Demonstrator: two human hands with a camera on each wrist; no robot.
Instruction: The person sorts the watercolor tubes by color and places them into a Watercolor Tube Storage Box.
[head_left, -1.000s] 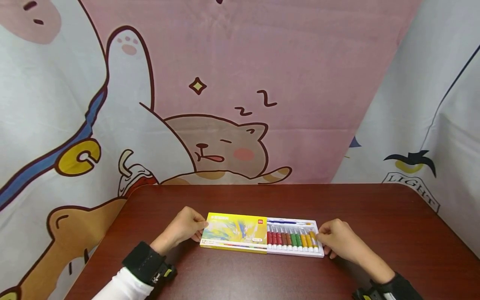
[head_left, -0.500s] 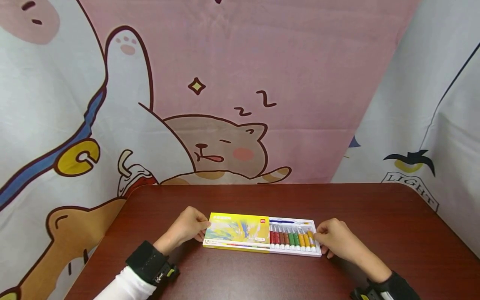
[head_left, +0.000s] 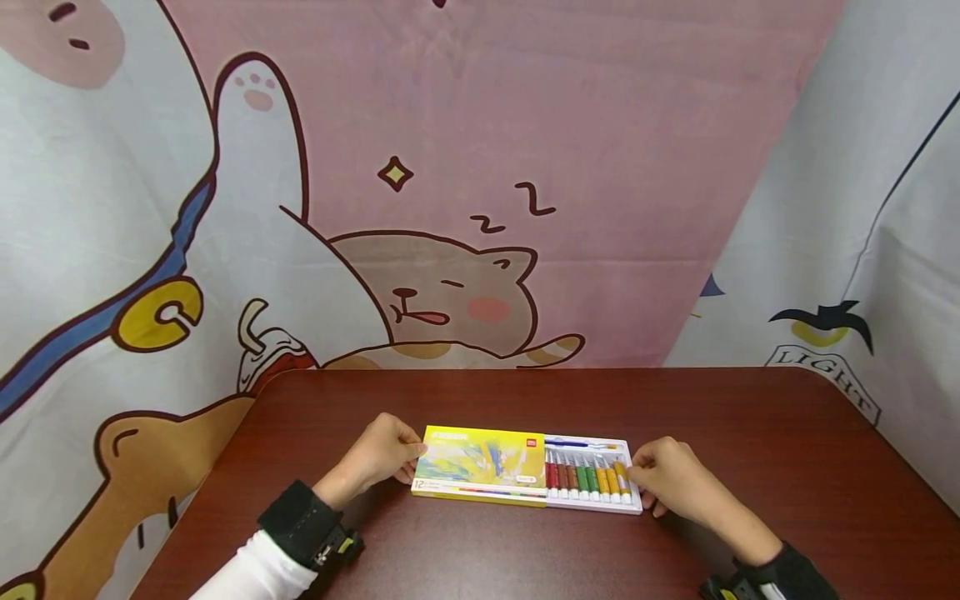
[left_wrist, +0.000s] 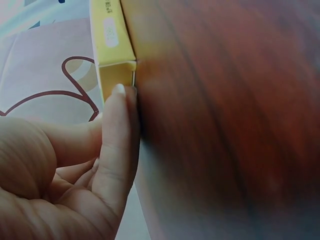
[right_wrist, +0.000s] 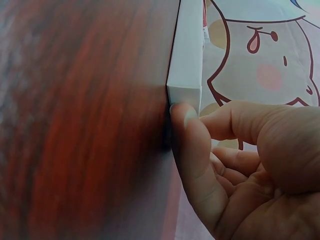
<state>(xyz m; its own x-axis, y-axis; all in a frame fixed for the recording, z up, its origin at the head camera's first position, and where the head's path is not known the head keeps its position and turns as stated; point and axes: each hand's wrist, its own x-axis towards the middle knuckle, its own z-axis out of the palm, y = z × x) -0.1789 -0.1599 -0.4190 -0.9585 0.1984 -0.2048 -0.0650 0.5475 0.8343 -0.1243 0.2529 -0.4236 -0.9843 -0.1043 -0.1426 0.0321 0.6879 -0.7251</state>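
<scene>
A yellow cardboard paint-box sleeve covers the left part of a white tray on the table. The uncovered part of that tray shows a row of paint tubes in red, brown, green and yellow-orange, with a blue-handled paintbrush behind them. My left hand pinches the sleeve's left end; up close in the left wrist view, a fingertip presses the end face. On the opposite side my right hand grips the tray's right end between thumb and finger. The tubes under the sleeve are hidden.
The dark red-brown wooden table extends all around the box. Behind its far edge hangs a cloth backdrop with cartoon cats. Both wrists wear black bands with small devices.
My left hand and the sleeve have moved right, covering more of the tray and its tubes. The tray and my right hand have shifted slightly left.
</scene>
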